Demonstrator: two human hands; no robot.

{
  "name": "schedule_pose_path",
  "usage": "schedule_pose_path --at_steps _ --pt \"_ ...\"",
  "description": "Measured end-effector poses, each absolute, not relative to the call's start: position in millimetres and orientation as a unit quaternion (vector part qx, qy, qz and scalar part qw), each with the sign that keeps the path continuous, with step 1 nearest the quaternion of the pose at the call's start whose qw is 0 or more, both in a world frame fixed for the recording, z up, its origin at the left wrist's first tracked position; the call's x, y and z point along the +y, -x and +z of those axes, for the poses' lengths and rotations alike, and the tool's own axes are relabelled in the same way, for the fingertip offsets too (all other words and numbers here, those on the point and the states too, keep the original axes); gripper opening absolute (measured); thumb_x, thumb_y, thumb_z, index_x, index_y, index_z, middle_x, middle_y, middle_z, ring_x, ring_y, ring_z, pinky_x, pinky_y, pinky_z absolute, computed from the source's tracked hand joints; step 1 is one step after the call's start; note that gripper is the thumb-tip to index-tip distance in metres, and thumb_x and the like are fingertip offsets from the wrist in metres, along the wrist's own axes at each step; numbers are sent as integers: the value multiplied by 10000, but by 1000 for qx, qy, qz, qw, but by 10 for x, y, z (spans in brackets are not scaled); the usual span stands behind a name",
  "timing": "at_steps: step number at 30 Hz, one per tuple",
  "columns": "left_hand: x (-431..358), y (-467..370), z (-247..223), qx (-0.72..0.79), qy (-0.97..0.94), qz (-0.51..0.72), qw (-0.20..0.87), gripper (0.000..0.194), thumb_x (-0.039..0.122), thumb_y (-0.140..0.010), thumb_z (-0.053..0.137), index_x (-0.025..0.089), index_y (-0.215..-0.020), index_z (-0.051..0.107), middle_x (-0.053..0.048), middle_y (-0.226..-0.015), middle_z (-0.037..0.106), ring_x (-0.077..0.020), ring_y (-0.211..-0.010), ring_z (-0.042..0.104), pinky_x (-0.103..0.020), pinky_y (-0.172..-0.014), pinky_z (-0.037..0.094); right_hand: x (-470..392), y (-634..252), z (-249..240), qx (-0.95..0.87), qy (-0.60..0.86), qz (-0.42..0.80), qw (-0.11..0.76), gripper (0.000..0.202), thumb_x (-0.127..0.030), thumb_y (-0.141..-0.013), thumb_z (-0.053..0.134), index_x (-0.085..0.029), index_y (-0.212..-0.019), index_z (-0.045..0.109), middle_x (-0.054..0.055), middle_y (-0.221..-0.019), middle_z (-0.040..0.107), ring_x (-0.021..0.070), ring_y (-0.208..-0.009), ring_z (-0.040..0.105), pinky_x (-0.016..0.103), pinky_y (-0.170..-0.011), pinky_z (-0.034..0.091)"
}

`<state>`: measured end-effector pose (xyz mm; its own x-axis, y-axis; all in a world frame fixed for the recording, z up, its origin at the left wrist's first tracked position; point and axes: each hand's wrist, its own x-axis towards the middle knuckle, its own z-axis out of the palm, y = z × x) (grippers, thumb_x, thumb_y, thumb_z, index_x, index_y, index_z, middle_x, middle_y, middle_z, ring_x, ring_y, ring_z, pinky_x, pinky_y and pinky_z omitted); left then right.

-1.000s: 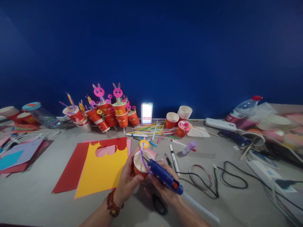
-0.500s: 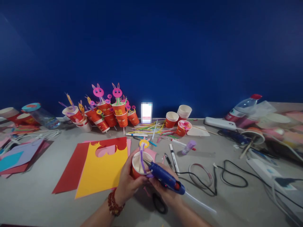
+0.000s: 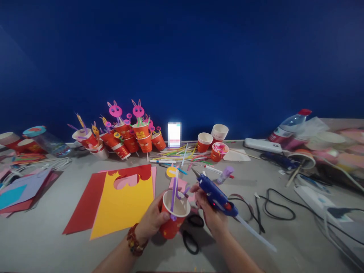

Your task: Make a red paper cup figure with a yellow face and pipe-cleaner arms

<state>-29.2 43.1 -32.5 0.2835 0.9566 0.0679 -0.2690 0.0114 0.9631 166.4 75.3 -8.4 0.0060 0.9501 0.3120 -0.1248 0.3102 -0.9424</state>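
My left hand is wrapped round a red paper cup with a white rim, tilted so its inside shows. Purple pipe cleaners stick up from the cup, and one bends over its rim. A yellow paper piece appears just beyond the cup; whether it is fixed to it I cannot tell. To the right, my right hand grips a blue glue gun, its metal nozzle pointing up and left, apart from the cup. A clear glue stick trails from the gun's back end. Black-handled scissors lie between my hands.
Red and yellow paper sheets lie on the left. Finished-looking cups with pink rabbit faces stand at the back, beside loose pipe cleaners. Black cable and a white power strip occupy the right side. A purple-capped glue stick stands nearby.
The glue gun has moved right, away from the cup. My left hand has turned and lowered the cup slightly, showing its front side; my right hand no longer touches it.
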Motion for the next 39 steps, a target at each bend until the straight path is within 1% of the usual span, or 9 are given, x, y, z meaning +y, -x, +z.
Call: schedule_pose_path --at_steps 5,11,15,18,22,29,32,35,39 --pt "414 284 -287 314 -498 444 675 849 679 -666 769 206 -1347 585 -144 -1250 689 -335 -1107 654 -411 -947 503 782 -1652 45 -526 378 490 583 160 -339 -823 754 -226 -849 643 45 -851 768 233 -739 721 325 -603 592" --pt "432 272 -276 330 -515 443 655 863 643 -643 808 213 -1356 582 -145 -1267 683 -343 -1126 647 -436 -980 496 766 -1664 58 -510 402 425 631 170 -299 -795 790 -221 -833 643 35 -834 758 230 -749 718 338 -667 595" --pt "434 258 -306 352 -535 452 621 834 592 -642 834 234 -1354 589 -136 -1325 659 -362 -1197 613 -459 -1027 480 735 -1691 55 -554 399 459 569 209 -332 -806 779 -218 -956 688 8 -786 703 183 -645 659 300 -588 551" --pt "429 254 -318 368 -564 450 587 838 587 -645 834 242 -1367 582 -136 -1381 623 -377 -1243 583 -476 -1060 460 711 -1675 33 -559 412 460 553 215 -350 -791 792 -218 -907 669 -15 -739 661 169 -628 628 297 -607 536" --pt "420 239 -325 369 -586 441 571 848 538 -644 856 257 -1388 563 -134 -1416 594 -382 -1261 572 -488 -1070 453 700 -1638 36 -565 419 455 546 205 -351 -792 790 -225 -833 633 -7 -765 671 186 -697 645 300 -665 542" --pt "411 230 -331 359 -555 462 591 831 536 -641 860 247 -1367 578 -139 -1387 616 -376 -1232 598 -473 -1047 480 712 -1656 25 -548 411 490 539 205 -359 -786 792 -237 -897 670 10 -811 719 215 -727 686 324 -699 580" --pt "418 242 -327 354 -541 472 599 857 549 -614 871 247 -1361 580 -140 -1395 610 -377 -1256 579 -468 -1067 459 731 -1670 -33 -522 425 505 541 221 -388 -765 802 -219 -858 696 25 -766 728 229 -686 690 339 -651 589" --pt "423 246 -332 342 -533 477 609 919 514 -535 921 263 -1353 584 -131 -1411 598 -378 -1279 562 -463 -1091 434 736 -1669 -63 -493 438 518 545 240 -408 -735 818 -200 -787 708 26 -718 733 222 -639 690 326 -592 587" --pt "418 256 -352 335 -546 481 598 917 450 -530 944 278 -1354 582 -113 -1416 597 -359 -1290 556 -430 -1091 432 713 -1670 -29 -505 458 503 531 257 -405 -735 817 -200 -865 733 42 -778 764 252 -727 722 361 -686 612"
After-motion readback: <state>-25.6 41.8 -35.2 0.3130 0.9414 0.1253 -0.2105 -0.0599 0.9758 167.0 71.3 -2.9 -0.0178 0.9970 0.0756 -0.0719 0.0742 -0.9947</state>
